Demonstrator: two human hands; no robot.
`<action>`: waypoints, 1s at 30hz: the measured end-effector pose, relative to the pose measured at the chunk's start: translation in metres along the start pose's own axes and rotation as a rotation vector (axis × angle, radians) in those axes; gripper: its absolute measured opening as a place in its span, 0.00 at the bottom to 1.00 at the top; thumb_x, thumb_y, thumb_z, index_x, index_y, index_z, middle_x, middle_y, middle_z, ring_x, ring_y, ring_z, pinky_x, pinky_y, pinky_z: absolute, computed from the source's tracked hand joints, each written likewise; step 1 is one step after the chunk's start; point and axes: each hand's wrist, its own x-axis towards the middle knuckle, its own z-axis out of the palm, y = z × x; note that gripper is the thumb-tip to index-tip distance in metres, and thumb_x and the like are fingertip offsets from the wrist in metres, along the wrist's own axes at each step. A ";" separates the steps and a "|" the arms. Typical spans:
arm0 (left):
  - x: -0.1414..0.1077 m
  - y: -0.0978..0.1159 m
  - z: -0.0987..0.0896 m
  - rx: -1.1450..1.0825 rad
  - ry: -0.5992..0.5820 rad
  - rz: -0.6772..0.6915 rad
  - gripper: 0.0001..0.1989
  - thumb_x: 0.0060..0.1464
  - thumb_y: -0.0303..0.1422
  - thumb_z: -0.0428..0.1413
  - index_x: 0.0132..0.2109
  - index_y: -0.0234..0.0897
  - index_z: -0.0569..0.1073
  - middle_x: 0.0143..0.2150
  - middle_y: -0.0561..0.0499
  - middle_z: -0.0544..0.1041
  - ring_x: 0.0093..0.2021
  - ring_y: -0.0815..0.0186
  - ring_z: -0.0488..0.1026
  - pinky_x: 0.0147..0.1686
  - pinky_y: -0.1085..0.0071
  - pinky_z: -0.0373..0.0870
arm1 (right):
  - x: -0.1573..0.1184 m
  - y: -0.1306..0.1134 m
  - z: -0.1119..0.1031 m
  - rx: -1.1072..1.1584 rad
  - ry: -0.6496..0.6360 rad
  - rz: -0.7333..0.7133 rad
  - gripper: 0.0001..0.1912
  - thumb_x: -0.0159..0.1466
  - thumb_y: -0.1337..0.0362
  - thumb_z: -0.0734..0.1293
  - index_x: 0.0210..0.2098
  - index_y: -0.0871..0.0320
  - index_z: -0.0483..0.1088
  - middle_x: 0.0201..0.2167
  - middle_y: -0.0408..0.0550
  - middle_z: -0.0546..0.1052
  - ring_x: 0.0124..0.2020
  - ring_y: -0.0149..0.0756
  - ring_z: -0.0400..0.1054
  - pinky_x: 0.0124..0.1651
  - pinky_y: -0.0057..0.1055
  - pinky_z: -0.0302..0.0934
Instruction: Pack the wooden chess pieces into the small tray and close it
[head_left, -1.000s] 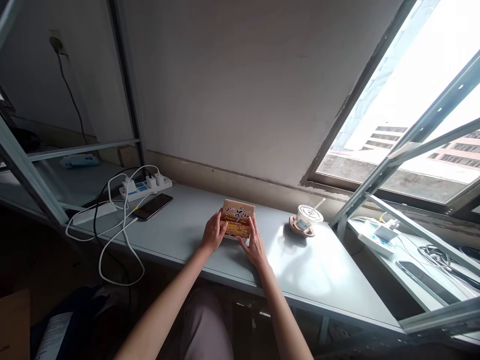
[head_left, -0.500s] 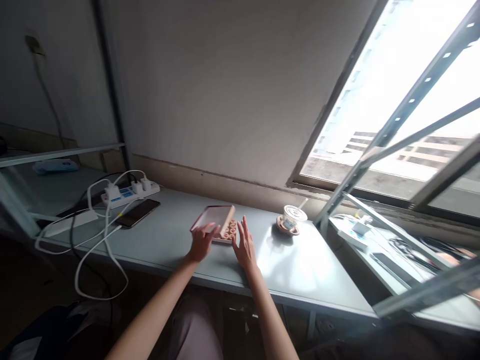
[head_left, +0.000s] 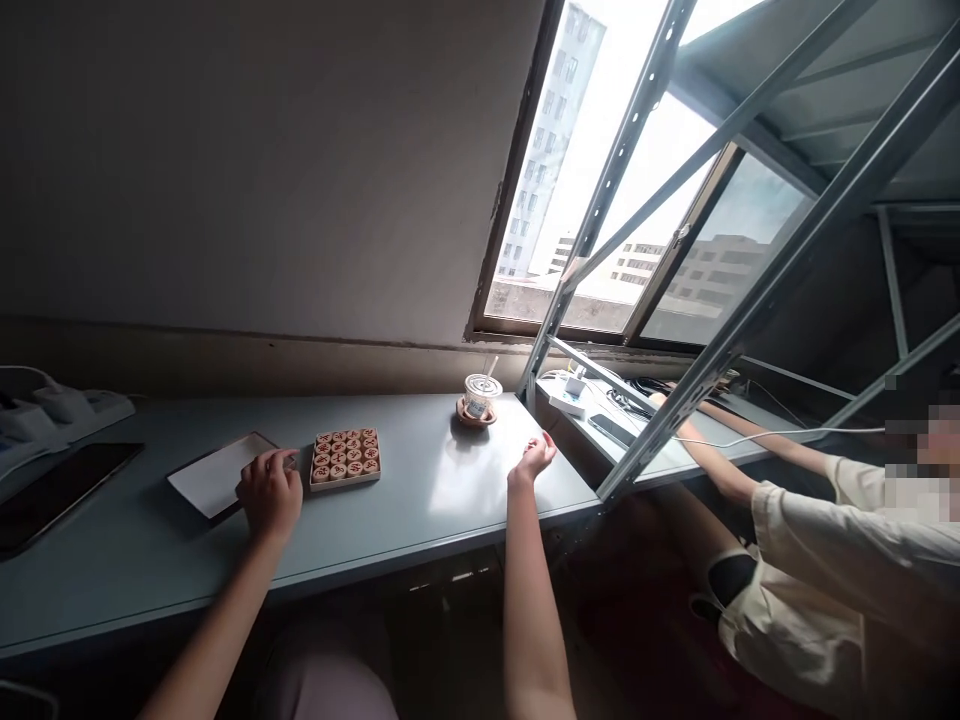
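An open shallow box (head_left: 345, 483) holds rows of round wooden xiangqi pieces (head_left: 346, 452) with red and dark characters. Left of it is the pale box lid (head_left: 217, 475), its inside facing up. My left hand (head_left: 271, 492) curls over the lid's right end, and its fingers appear closed on that edge. Part of the lid is hidden beneath them. My right hand (head_left: 533, 457) is over the table's right part, away from the box, with its fingers curled together. What it holds, if anything, is hidden. A lidded plastic cup (head_left: 481, 396) with a straw stands beyond it.
The cup sits in a brown dish (head_left: 474, 418). A phone (head_left: 67, 490) and power strip (head_left: 82, 412) lie at the left of the grey table (head_left: 420, 500). A metal post (head_left: 592, 225) borders it on the right. Another person's arm (head_left: 716, 460) reaches over the neighbouring table.
The lid has come away from the box to its left with my left hand. My right hand has moved right and its fingers have curled. The view has turned right.
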 end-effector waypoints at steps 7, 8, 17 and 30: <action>-0.001 -0.006 0.011 -0.102 -0.146 -0.024 0.13 0.52 0.27 0.43 0.42 0.35 0.69 0.38 0.44 0.74 0.39 0.58 0.71 0.41 0.64 0.67 | -0.081 0.014 0.087 -0.146 -0.478 -0.076 0.08 0.53 0.65 0.58 0.23 0.56 0.68 0.23 0.42 0.71 0.27 0.31 0.64 0.33 0.26 0.57; -0.001 -0.006 0.013 -0.096 -0.159 -0.018 0.13 0.53 0.27 0.43 0.43 0.34 0.69 0.38 0.44 0.75 0.39 0.58 0.71 0.41 0.64 0.67 | -0.092 0.015 0.095 -0.158 -0.566 -0.107 0.08 0.53 0.66 0.59 0.23 0.56 0.69 0.22 0.41 0.70 0.26 0.31 0.63 0.33 0.26 0.56; 0.003 -0.017 0.024 -0.256 -0.268 -0.050 0.18 0.56 0.30 0.43 0.47 0.32 0.72 0.43 0.42 0.75 0.45 0.59 0.71 0.48 0.62 0.67 | -0.077 -0.017 0.158 -0.340 -0.788 -0.313 0.21 0.62 0.58 0.56 0.52 0.56 0.65 0.47 0.51 0.70 0.38 0.32 0.67 0.43 0.28 0.59; 0.006 -0.011 0.016 -0.331 -0.343 -0.091 0.18 0.54 0.31 0.47 0.49 0.29 0.73 0.47 0.41 0.74 0.49 0.59 0.70 0.51 0.63 0.65 | -0.072 -0.029 0.206 -0.545 -0.806 -0.320 0.08 0.53 0.60 0.69 0.34 0.54 0.75 0.39 0.47 0.76 0.41 0.38 0.67 0.42 0.30 0.55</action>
